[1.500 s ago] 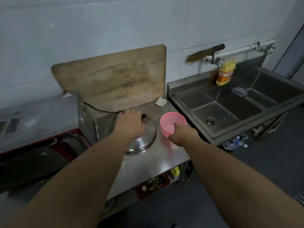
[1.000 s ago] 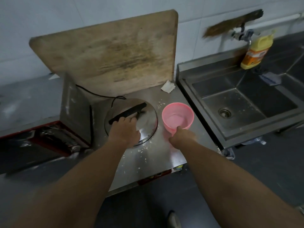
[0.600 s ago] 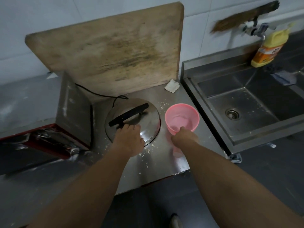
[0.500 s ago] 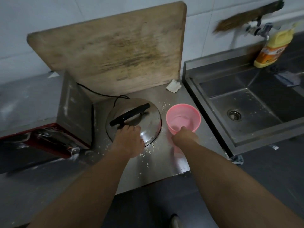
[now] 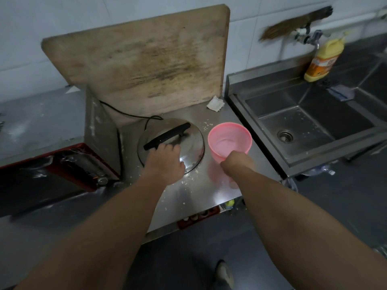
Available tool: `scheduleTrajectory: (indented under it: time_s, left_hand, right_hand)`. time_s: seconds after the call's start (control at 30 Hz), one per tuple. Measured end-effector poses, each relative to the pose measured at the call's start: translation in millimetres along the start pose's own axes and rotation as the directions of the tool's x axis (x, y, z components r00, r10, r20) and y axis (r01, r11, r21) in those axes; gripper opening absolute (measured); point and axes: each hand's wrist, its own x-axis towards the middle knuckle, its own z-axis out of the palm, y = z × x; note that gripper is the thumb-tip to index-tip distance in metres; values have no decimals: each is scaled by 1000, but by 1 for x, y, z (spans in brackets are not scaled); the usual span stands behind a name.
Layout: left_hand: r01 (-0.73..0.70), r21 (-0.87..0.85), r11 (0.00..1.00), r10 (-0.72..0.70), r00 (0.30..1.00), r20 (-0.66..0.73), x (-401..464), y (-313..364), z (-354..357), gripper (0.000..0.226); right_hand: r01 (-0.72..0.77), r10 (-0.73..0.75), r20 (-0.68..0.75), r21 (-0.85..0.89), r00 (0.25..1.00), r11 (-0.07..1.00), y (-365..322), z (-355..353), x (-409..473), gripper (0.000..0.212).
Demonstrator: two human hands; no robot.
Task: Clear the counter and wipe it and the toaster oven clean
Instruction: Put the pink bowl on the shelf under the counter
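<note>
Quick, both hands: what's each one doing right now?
Left hand: resting on the near edge of the metal lid; a grip cannot be told.
Right hand: holding the pink cup at its near rim.

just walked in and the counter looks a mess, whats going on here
A person is clearing the steel counter. Their left hand rests on the near edge of a metal lid lying flat on the counter, just short of its black handle. Their right hand grips the near rim of a pink cup standing beside the lid. Crumbs are scattered around both, so wiping has not begun. A wooden board leans on the wall behind.
</note>
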Motion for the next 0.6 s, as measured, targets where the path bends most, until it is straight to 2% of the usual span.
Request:
scheduleTrajectory:
  time_s: [0.13,0.3,0.43,0.6]
  left_hand:
    - [-50,8,999,50,999,-10,-30,-7,-8,53]
    - [-166,-50,985,162,984,-70,-104,-34,-10,52]
    - [-220,-53,974,218,975,-26,-182,-77,1,52]
    - [-198,-122,972,199,980,-8,-245,-119,21,52]
  right_hand:
    - [15,-20,-78,-59,997,998,-4,1,-53,28]
    - [-14,7,-109,-63,994,998,-18,23,-149,27]
    - [-55,52,-62,-44,997,998,-42,42,-235,25]
    - [-59,59,5,8,998,998,-76,90,-303,33]
